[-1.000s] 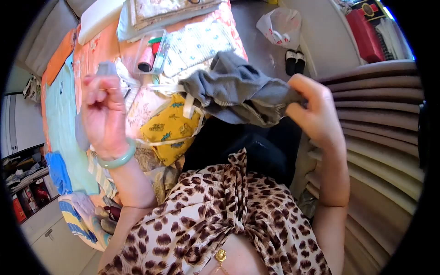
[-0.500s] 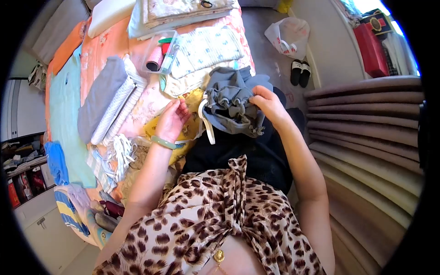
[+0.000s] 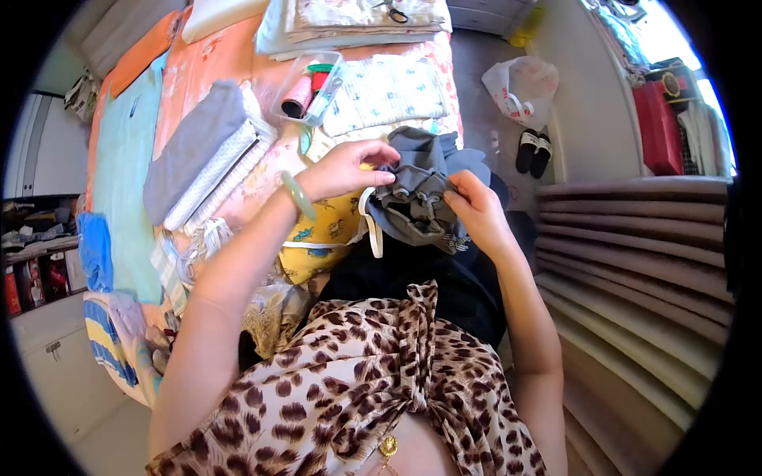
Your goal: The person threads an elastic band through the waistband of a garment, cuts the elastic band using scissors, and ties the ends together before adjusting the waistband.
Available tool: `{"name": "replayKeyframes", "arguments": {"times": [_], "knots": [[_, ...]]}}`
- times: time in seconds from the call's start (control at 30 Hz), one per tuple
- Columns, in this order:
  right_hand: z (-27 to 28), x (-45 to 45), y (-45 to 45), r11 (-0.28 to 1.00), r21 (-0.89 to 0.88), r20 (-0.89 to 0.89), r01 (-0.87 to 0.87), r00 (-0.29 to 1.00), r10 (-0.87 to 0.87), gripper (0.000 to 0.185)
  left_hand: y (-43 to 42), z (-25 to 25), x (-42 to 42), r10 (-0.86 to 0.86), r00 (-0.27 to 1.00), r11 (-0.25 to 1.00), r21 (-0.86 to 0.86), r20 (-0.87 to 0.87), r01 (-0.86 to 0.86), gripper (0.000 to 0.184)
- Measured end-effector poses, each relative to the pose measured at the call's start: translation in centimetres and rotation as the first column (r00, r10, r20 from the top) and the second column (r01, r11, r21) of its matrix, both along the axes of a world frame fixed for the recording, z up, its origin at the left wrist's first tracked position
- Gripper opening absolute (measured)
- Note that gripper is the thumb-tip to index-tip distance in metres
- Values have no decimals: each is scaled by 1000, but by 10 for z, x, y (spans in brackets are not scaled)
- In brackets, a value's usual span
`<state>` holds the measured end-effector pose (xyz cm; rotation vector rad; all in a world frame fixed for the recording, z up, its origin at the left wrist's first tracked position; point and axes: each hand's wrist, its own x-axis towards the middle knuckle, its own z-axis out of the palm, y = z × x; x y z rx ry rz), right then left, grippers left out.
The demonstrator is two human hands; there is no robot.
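Observation:
A gathered grey cloth item (image 3: 425, 178) lies bunched over my lap, with ruffled edges around a dark opening. My right hand (image 3: 479, 213) pinches its right edge between thumb and fingers. From the left, my left hand (image 3: 355, 168) reaches to its upper left edge, thumb and fingers closed there on the fabric; a pale green bangle (image 3: 298, 196) circles that wrist. A white strap (image 3: 371, 226) hangs in a loop at the cloth's left side. Below my left hand lies a yellow patterned cloth (image 3: 321, 230).
A clear plastic box (image 3: 333, 73) with thread spools stands on the bed beside a folded blue-and-white cloth (image 3: 389, 91). Folded grey fabric (image 3: 198, 147) lies left. Scissors (image 3: 394, 13) rest on far folded bedding. A white bag (image 3: 520, 87) and slippers (image 3: 533, 151) are on the floor.
My left hand has moved right and up from beside the yellow cloth to the grey cloth item and closed on its edge. My right hand keeps its hold. The view has shifted slightly.

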<state>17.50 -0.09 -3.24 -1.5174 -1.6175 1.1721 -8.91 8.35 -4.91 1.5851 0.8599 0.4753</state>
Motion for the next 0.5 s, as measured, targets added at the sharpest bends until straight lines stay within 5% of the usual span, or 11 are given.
{"name": "replayKeyframes", "arguments": {"times": [0.03,0.2,0.3,0.43,0.5], "knots": [[1,1,0,1000,26,34,-1,999,0,19,7,4,3,-105,993,984,-148,-50,97,35],[11,3,-2,994,82,104,69,992,-78,19,12,20,21,-311,881,946,-30,-356,322,28],[9,12,4,990,106,49,94,994,-99,18,11,14,20,-300,880,909,170,-368,381,27],[11,23,8,994,5,-35,110,993,-110,18,12,9,12,-255,945,966,-8,-203,259,30],[9,29,8,993,20,-26,118,993,-117,18,7,4,10,-220,942,967,73,-253,246,29]]}}
